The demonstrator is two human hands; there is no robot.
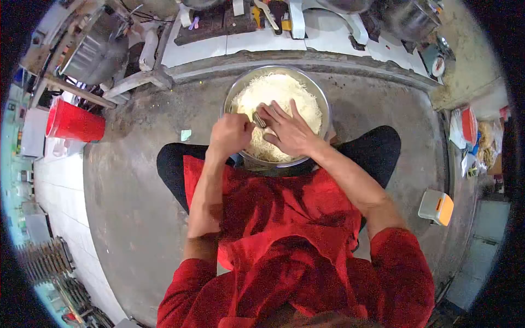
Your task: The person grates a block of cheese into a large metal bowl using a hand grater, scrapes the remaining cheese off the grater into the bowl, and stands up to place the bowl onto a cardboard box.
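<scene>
A wide round metal basin [326, 104] stands on the floor between my bent legs. Heaped inside it are pale, thin shreds [279, 90]; which food they are I cannot make out. My left hand [232, 134] is closed in a fist over the basin's left side. From its finger side a small ridged metal tool [259, 119] sticks out, and the hidden part seems to lie in that fist. My right hand [291, 132] is palm down over the shreds with its fingers spread, their tips beside the tool.
On the left are a red bucket [76, 121] and a large metal pot [95, 52]. A low tiled ledge [208, 50] runs along the far side. At right sit a small white and orange box [436, 207] and plastic bags [486, 142].
</scene>
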